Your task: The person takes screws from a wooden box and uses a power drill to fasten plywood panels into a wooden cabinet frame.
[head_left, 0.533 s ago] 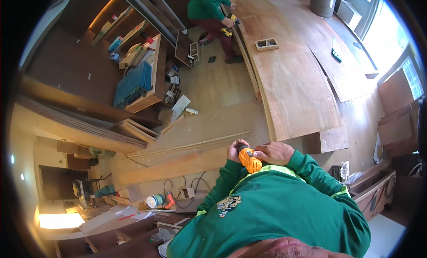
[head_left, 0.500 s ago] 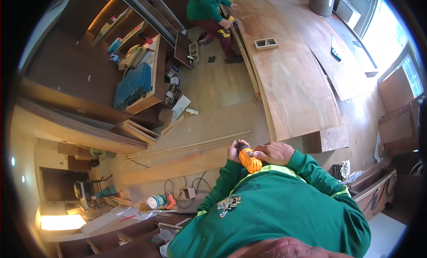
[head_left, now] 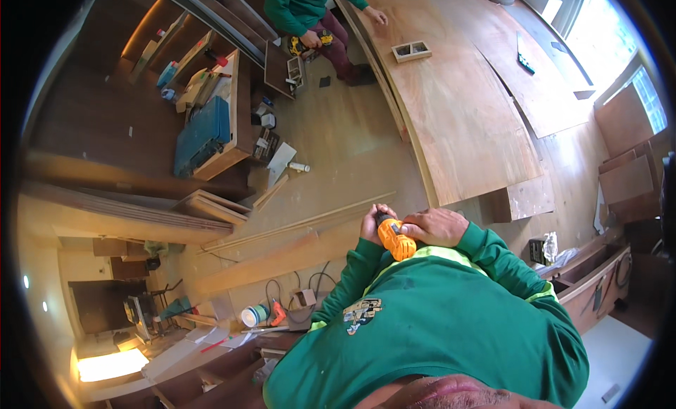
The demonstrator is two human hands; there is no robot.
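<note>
Close against my waist I hold an orange cordless drill (head_left: pixel 396 241) with a black front end pointing away from me. The fingers of my left hand (head_left: pixel 369 226) are curled at its black front end. My right hand (head_left: pixel 438 227) is closed against the right side of the drill's body, its fingertips on the casing; the handle is hidden from view. Just beyond my hands lies the near end of a large plywood sheet (head_left: pixel 472 127), touched by neither hand. A small wooden compartment box (head_left: pixel 411 52) with dark contents sits on its far part.
A co-worker in green (head_left: pixel 299 11) stands left of the sheet, holding a yellow-and-black drill (head_left: pixel 310 42). Wood strips (head_left: pixel 303 224) lie on the floor. At left is a bench with a teal case (head_left: pixel 204 135). An orange-red tool (head_left: pixel 278 314) and cables lie lower left; an open drawer unit (head_left: pixel 591 282) stands right.
The room has shifted slightly up and left in view. The co-worker's drill has swung back from the sheet's edge, and their other hand now reaches over the sheet. My grip looks unchanged.
</note>
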